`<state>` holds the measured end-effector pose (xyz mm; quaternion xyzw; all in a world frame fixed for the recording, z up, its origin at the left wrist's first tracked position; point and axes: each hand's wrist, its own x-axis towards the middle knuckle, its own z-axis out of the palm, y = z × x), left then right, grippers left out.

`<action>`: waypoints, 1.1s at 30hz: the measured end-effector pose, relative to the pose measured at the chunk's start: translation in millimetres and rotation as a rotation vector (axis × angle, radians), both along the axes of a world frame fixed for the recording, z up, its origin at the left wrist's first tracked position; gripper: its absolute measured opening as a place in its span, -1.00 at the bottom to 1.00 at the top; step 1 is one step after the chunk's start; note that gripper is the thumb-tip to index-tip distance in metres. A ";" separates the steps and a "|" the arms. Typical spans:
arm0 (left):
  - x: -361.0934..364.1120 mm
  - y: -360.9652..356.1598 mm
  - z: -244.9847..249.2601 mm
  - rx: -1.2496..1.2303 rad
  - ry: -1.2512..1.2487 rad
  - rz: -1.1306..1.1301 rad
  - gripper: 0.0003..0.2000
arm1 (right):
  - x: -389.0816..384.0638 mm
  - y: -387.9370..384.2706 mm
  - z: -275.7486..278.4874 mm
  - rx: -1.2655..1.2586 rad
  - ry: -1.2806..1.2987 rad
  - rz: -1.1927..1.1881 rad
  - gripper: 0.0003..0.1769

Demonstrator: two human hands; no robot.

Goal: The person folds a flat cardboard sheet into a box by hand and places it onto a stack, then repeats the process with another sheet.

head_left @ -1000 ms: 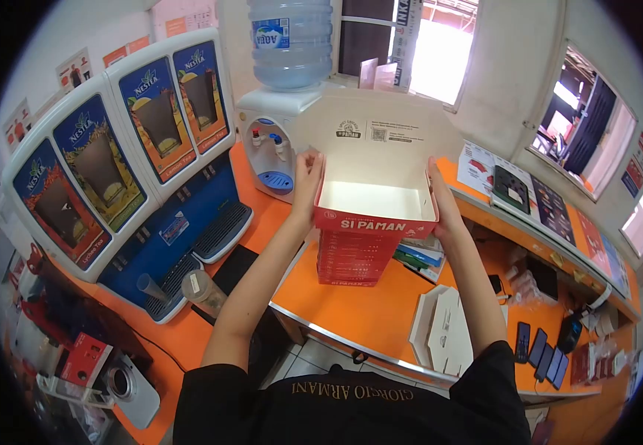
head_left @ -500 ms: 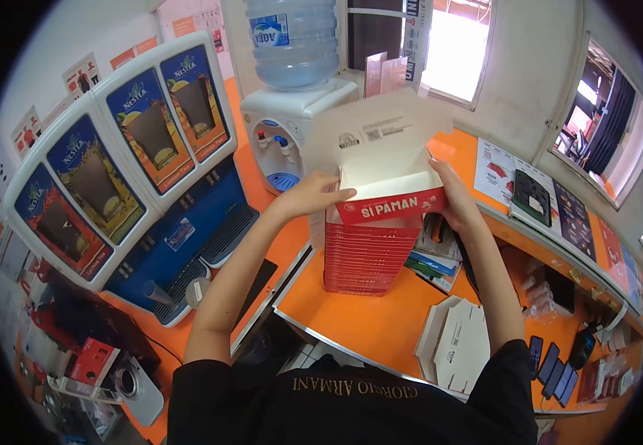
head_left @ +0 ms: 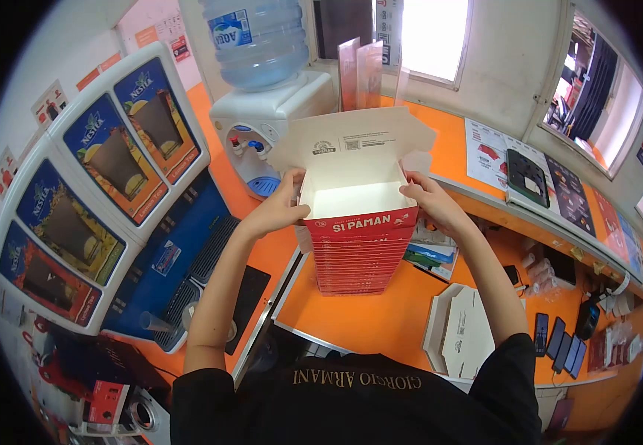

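A red cardboard food box with "SI PAMAN" on its front sits on top of a tall stack of red boxes. Its white lid stands raised at the back, and the white inside shows bare. My left hand grips the left wall, thumb at the front corner. On the opposite wall, my right hand has its thumb over the rim and its other fingers outside. Lower right on the orange counter lie flat, unfolded box blanks, near my right forearm.
A drink dispenser stands at left, with a water dispenser behind the stack. Several phones lie at the right. A raised orange shelf runs along the wall, holding a dark green device.
Both hands have brought the top box down onto the stack and levelled it. It was tilted and slightly higher before. The camera view has shifted a little.
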<state>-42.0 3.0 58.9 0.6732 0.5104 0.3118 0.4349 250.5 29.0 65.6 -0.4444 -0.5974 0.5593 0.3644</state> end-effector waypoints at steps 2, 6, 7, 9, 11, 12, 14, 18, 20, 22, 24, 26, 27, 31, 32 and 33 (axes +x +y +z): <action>-1.5 2.9 -5.0 0.062 -0.042 0.008 -0.30 | 0.9 -5.7 12.1 0.069 -0.216 0.007 -0.41; -7.1 12.4 -14.7 0.179 0.103 -0.078 -0.25 | 4.8 1.8 8.6 0.162 -0.334 -0.001 -0.45; -6.6 11.9 -14.6 0.201 0.133 -0.088 -0.25 | 6.7 4.7 7.2 0.188 -0.355 0.022 -0.46; -3.7 8.7 -12.8 0.192 0.155 -0.073 -0.25 | 11.2 5.8 5.1 0.212 -0.371 0.039 -0.46; -1.4 6.3 -8.5 0.188 0.176 -0.060 -0.26 | 16.5 4.7 5.5 0.218 -0.311 0.087 -0.46; -0.9 4.6 -6.8 0.187 0.177 -0.057 -0.25 | 18.7 6.7 3.1 0.214 -0.313 0.085 -0.46; 1.0 1.2 -5.8 0.175 0.175 -0.052 -0.25 | 21.3 12.1 -4.2 0.372 -0.387 0.144 -0.50; 7.5 -1.4 6.2 0.201 0.272 -0.070 -0.25 | -1.8 8.6 15.2 0.453 -0.643 0.178 -0.55; 9.8 -2.1 7.2 0.230 0.329 -0.080 -0.25 | -16.2 4.9 23.7 0.411 -0.944 0.043 -0.62; 10.7 -2.0 2.9 0.311 0.440 -0.008 -0.26 | -15.7 12.0 5.3 0.656 -0.995 -0.069 -0.72; 14.8 -4.7 11.5 0.283 0.525 0.011 -0.26 | -15.5 15.8 -5.0 0.897 -1.036 -0.161 -0.82; 16.3 -4.9 12.4 0.239 0.612 0.031 -0.25 | -17.4 18.5 -10.8 0.960 -1.046 -0.198 -0.84; 16.5 -3.2 10.6 0.268 0.662 0.029 -0.24 | -18.9 19.3 -11.5 0.955 -1.043 -0.183 -0.84; 19.1 -2.3 4.1 0.270 0.774 0.069 -0.23 | -21.0 13.6 -12.7 0.898 -1.081 -0.194 -0.63; 19.8 -2.9 2.9 0.262 0.774 0.068 -0.23 | -21.1 11.2 -14.4 0.893 -1.074 -0.230 -0.62; 20.5 -3.9 1.4 0.266 0.788 0.092 -0.23 | -21.2 9.3 -16.3 0.886 -1.075 -0.224 -0.62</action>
